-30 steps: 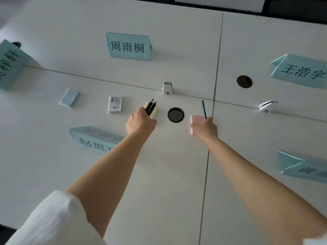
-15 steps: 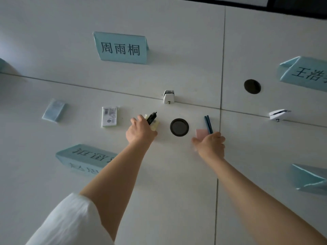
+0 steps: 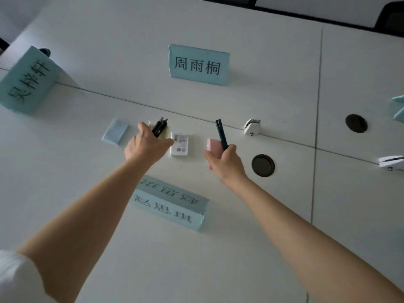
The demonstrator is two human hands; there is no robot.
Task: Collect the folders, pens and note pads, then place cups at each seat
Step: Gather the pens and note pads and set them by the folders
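Note:
My left hand (image 3: 146,146) grips black pens (image 3: 159,128) together with a pale yellow note pad (image 3: 164,132), held just above the white table (image 3: 251,62). Its thumb reaches toward a white note pad with a printed label (image 3: 180,144) that lies flat on the table. A light blue note pad (image 3: 115,131) lies to the left of that hand. My right hand (image 3: 225,161) is closed on a pink note pad (image 3: 213,146) and two dark teal pens (image 3: 221,134) that stick up and away from me.
Teal name cards stand around: one at the back (image 3: 198,64), one at the far left (image 3: 26,80), one near my forearms (image 3: 172,204), one cut off at the right edge (image 3: 398,110). Two round cable holes (image 3: 263,165) (image 3: 356,123) and white clips (image 3: 252,127) (image 3: 391,162) mark the seams.
Both hands have shifted left along the table with what they hold. My left hand now sits beside the white labelled pad, and the cable hole lies to the right of my right hand.

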